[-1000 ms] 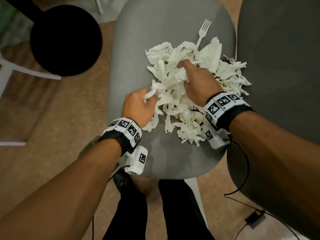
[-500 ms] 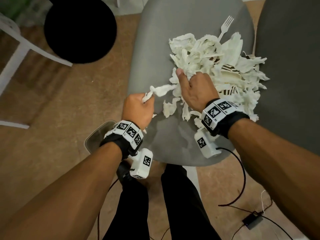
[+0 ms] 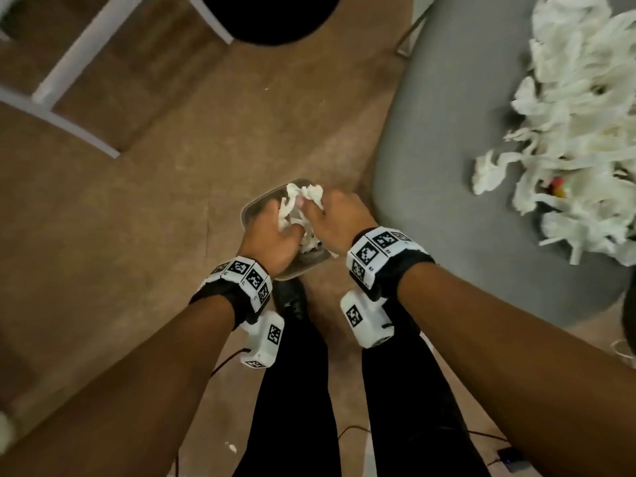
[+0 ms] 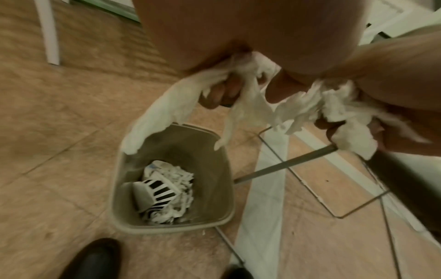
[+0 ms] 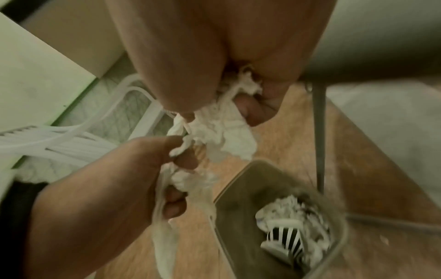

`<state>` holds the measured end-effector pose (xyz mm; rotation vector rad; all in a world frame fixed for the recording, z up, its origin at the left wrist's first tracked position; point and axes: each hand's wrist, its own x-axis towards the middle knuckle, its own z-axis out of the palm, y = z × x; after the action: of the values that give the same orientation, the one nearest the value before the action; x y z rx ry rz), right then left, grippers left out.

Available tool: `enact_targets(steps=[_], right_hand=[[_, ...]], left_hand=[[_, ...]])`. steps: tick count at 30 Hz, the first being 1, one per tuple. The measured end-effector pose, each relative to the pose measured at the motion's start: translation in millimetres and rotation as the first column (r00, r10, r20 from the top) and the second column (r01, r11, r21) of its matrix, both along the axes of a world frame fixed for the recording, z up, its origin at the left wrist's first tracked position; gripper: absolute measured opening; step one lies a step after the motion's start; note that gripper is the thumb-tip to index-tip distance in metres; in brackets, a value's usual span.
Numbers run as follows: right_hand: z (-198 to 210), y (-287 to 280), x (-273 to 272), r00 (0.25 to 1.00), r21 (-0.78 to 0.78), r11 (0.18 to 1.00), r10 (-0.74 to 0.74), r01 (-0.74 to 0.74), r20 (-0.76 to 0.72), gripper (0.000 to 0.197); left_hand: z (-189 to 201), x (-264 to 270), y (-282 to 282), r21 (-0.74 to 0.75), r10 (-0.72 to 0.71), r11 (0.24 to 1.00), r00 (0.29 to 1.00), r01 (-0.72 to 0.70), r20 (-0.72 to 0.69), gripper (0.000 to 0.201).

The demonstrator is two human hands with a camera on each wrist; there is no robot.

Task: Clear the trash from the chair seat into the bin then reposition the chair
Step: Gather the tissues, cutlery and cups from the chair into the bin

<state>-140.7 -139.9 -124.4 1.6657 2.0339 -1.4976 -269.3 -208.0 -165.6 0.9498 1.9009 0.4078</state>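
Both hands hang side by side over the small grey bin (image 3: pixel 248 208) on the floor. My left hand (image 3: pixel 272 232) grips a bunch of crumpled white tissue (image 3: pixel 303 201), and my right hand (image 3: pixel 334 215) grips more of the same wad. In the left wrist view tissue strips (image 4: pixel 167 111) dangle over the bin (image 4: pixel 214 154), which holds shredded paper and a striped paper cup (image 4: pixel 155 190). The right wrist view shows the tissue (image 5: pixel 222 132) held between both hands above the bin (image 5: pixel 238 217). The grey chair seat (image 3: pixel 447 166) at the right still carries a big pile of white tissue (image 3: pixel 578 132).
A black round stool (image 3: pixel 268 15) with white legs (image 3: pixel 79 56) stands at the top left. My black-trousered legs and shoe (image 3: pixel 292 304) are just behind the bin. Thin chair legs (image 4: pixel 286 164) cross the floor beside the bin. Cables and a small black box (image 3: pixel 509 456) lie bottom right.
Both hands lifted handfuls of tissue off the chair seat and swung left and down to the bin. The view turned left, so the chair now sits at the right edge.
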Motion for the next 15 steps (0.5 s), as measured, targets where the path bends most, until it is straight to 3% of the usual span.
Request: enact_targets(steps=[2,5,8,12,15], right_hand=[[-27.7,-10.7,-20.7,0.997,-0.132,0.988,-0.08,0.078,-0.006,0.041],[-66.6,-25.7,-39.2,0.97,-0.317,0.918,-0.208,0.239,0.127,0.075],[-84.6,-36.7,-39.3,0.972,-0.338,0.914,-0.184,0.224,0.147,0.088],[-85.3,-33.2,-25.6,0.971,-0.295,0.926,-0.217,0.238,0.102,0.082],[-77.1,-22.2,-16.1,0.976,-0.279,0.935,-0.215,0.219,0.045,0.061]], left_hand=[[-23.6,-16.4,-14.9,-0.079,0.099,0.992,0.992,-0.094,0.072,0.035],[-51.5,-30.5,-33.2,-0.047,0.183,0.983,0.972,-0.178,0.15,0.052],[-61.2,-31.9,-38.3,-0.086,0.185,0.981,0.973,-0.174,0.135,0.062],[-66.5,-26.0,-32.8,-0.21,0.105,0.974,0.991,-0.085,0.086,0.073],[-55.0,-23.4,-22.0,-0.229,-0.014,0.973,1.0,0.009,-0.021,0.053]])
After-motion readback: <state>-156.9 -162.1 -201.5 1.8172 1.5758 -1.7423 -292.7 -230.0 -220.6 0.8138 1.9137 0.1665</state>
